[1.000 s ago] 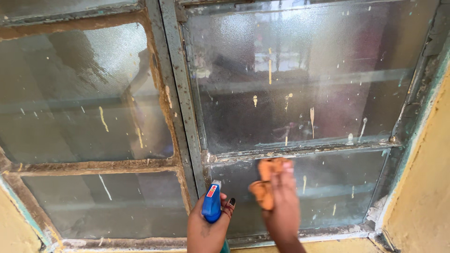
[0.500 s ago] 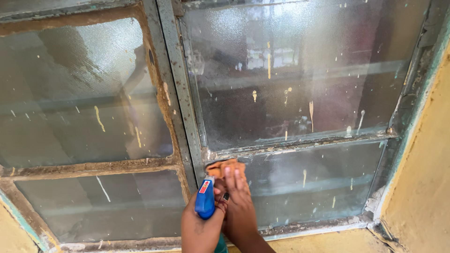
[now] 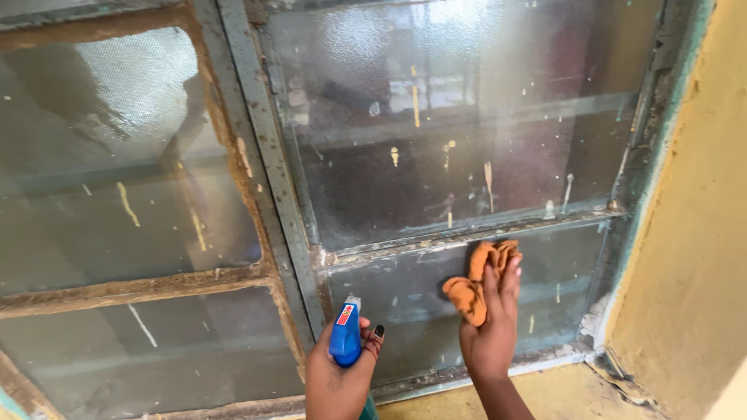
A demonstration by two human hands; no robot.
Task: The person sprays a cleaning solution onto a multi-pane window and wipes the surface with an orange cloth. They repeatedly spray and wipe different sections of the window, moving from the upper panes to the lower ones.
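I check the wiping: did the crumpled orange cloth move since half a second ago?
Yes. The crumpled orange cloth slid right along the lower-right glass pane, away from the grey centre frame bar.

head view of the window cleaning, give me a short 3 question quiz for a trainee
1. True or false: the right hand presses the crumpled orange cloth on the lower right glass pane.
2. What does the left hand grip? A) grey metal scraper B) blue plastic spray bottle C) wooden brush
3. Fill in: the paint drips on the upper right glass pane are pale ____.

Key: 1 true; 2 B; 3 yellow
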